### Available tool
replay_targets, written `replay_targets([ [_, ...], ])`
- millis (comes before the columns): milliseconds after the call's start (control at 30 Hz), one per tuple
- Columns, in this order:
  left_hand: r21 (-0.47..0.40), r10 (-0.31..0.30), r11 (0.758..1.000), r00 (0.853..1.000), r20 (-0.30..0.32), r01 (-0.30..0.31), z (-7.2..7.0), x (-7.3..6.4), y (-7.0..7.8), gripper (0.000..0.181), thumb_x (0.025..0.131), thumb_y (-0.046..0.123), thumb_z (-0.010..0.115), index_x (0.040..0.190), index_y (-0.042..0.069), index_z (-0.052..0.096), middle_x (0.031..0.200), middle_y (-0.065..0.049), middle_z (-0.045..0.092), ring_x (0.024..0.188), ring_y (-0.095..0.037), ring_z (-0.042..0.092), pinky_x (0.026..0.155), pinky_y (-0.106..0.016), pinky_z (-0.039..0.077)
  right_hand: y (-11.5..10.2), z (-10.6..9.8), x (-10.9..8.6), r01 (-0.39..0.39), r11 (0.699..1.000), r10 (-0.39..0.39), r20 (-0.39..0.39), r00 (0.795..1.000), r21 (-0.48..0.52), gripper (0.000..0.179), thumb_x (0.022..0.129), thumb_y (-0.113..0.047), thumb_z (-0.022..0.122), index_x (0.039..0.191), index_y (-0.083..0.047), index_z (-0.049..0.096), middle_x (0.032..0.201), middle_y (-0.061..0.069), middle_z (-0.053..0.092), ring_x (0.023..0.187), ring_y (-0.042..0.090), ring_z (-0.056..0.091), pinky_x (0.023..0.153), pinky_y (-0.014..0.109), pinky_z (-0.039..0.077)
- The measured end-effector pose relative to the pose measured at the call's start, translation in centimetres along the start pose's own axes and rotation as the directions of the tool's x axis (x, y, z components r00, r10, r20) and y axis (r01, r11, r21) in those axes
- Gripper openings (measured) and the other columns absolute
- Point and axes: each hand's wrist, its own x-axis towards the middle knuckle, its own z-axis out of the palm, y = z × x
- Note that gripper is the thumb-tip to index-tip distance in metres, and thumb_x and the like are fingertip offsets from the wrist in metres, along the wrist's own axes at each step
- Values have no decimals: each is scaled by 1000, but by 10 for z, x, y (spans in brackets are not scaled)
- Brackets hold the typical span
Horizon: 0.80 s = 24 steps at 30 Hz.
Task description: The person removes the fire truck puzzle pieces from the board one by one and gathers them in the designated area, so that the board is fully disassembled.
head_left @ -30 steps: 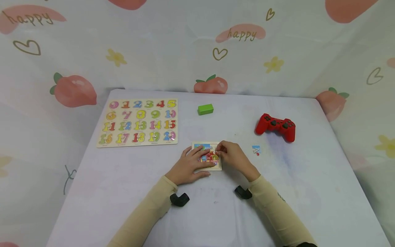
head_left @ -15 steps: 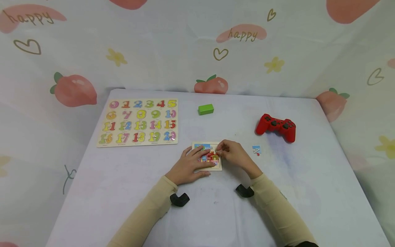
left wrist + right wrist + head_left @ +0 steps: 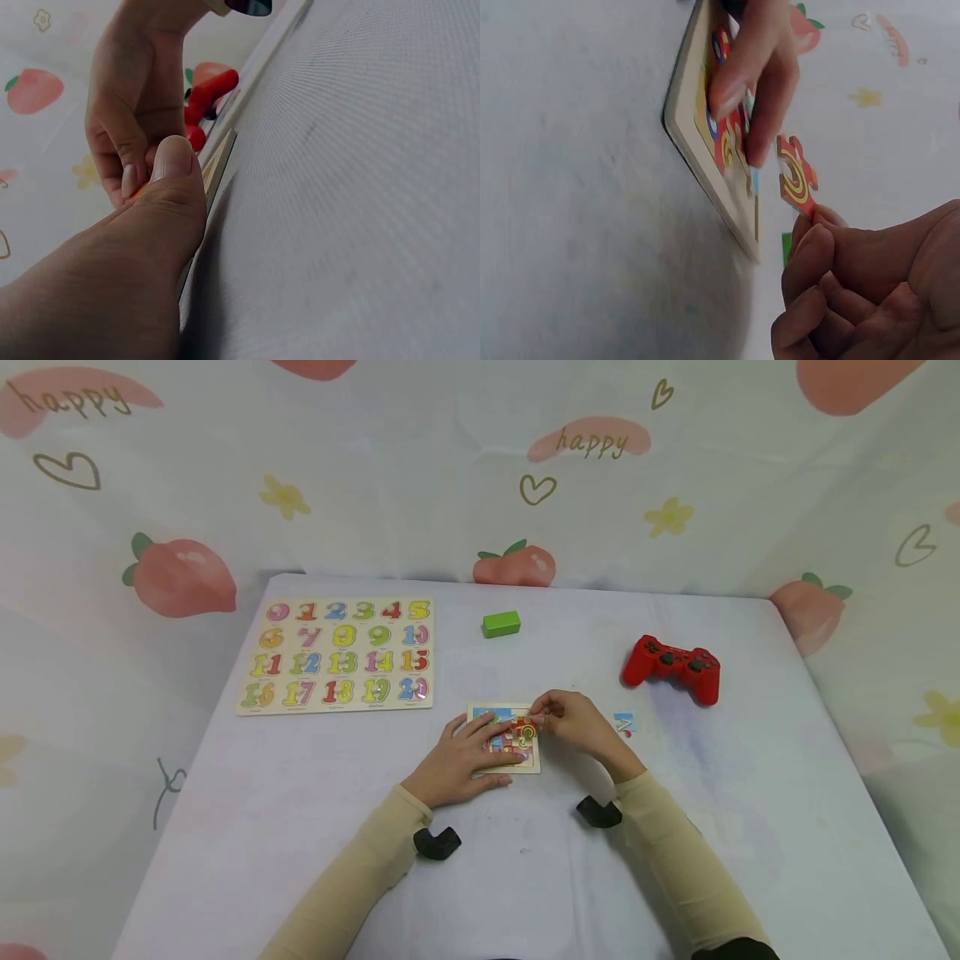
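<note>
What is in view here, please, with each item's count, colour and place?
table: 1, white, foreground
backdrop: 1, white, printed peaches, behind table
number board: 1, cream, multicoloured numbers, far left
block: 1, green, far middle
controller: 1, red, right
small puzzle: 1, multicoloured, centre
held piece: 1, red and yellow, over small puzzle
loose piece: 1, mostly blue and white, near controller
wrist devices: 2, black, at wrists
black item: 1, right forearm
sleeves: 2, beige, forearms
left hand: 1, on small puzzle
right hand: 1, pinching held piece
</note>
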Motion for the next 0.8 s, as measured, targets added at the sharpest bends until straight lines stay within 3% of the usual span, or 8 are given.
replay_targets([
  [233, 8, 3, 1000, 1000, -19, -3, 3, 0, -2, 42, 92, 60, 49, 131, 48, 53, 151, 6, 39, 143, -20, 26, 113, -53, 18, 11, -19, -12, -7, 1000, 7, 31, 999, -14, 9, 92, -12, 62, 98, -7, 67, 91, 6, 66, 80, 17, 59, 72, 29, 50],
  [467, 3, 2, 1000, 1000, -22, -2, 3, 1, -2, 41, 92, 59, 50, 131, 49, 54, 151, 6, 39, 143, -20, 26, 112, -54, 19, 41, -51, -43, -35, 999, 35, 34, 999, -2, 9, 92, -14, 62, 99, -8, 66, 89, 6, 64, 80, 17, 56, 70, 27, 48],
  [800, -33, -17, 999, 1000, -26, 16, 5, 1, -4, 39, 93, 59, 48, 130, 49, 54, 150, 8, 40, 143, -18, 25, 113, -53, 18, 78, -88, -82, -87, 994, 87, 4, 996, -65, 15, 96, -16, 57, 105, -6, 63, 100, 7, 64, 93, 20, 55, 76, 25, 48],
])
